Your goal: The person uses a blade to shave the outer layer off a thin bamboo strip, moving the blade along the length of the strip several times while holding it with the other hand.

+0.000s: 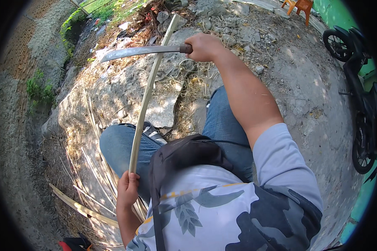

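My left hand (127, 187) is closed round the lower end of a long pale strip of split wood or bamboo (143, 104), which slants up and away past my left knee. In my right hand (204, 47), held out in front, is the dark handle of a machete (140, 52). Its long grey blade points left and crosses the strip near the strip's far end. From this one view I cannot tell whether blade and strip touch. The handle is mostly hidden in my fist.
More pale strips (97, 167) lie on the ground by my left leg, with a thicker split piece (81, 208) beside them. A concrete slab (109, 94) and thin shavings are ahead. A motorcycle (358, 96) stands at the right by a green wall; an orange chair (303, 7) is far off.
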Demonstrator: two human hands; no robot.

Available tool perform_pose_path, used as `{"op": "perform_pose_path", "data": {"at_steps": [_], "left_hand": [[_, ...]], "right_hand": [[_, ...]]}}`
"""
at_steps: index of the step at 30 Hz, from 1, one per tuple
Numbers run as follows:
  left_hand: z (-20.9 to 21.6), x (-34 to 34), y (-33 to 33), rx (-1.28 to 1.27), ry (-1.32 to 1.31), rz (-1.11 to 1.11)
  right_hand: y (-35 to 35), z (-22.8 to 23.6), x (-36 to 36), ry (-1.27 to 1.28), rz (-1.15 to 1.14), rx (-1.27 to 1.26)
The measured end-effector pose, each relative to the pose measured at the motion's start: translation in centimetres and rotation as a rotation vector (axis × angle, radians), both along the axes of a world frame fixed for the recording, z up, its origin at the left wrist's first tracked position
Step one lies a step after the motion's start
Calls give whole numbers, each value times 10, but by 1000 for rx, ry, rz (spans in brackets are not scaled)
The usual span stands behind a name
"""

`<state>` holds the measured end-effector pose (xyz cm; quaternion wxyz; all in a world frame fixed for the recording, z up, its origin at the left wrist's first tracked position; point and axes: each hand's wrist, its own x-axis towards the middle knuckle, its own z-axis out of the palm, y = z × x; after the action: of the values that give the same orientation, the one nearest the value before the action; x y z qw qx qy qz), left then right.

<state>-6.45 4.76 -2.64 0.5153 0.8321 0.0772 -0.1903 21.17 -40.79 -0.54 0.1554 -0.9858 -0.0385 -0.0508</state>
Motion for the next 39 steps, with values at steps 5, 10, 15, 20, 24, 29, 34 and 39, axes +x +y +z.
{"op": "perform_pose_path", "data": {"at_steps": [5,10,15,20,24,29,34,39], "left_hand": [[2,0,-1,1,21,2],[-2,-2,1,11,14,0],[-1,-1,-6,172,-121,-71],[-1,-2,0,54,1,-12],[2,0,-3,85,5,-19],[0,-1,1,53,21,-7],[2,-3,-7,58,-36,-34],[-2,-3,5,52,-24,-44]], "right_hand": [[20,15,-10,75,211,-93],[-11,7,-2,76,134,0],[-25,-16,11,-39,-86,76],[-6,2,1,26,-121,-87],[3,2,1,31,-13,-76],[44,28,-18,121,277,-229],[-7,-16,8,46,-4,-20],[-5,-2,-1,113,-238,-53]]}}
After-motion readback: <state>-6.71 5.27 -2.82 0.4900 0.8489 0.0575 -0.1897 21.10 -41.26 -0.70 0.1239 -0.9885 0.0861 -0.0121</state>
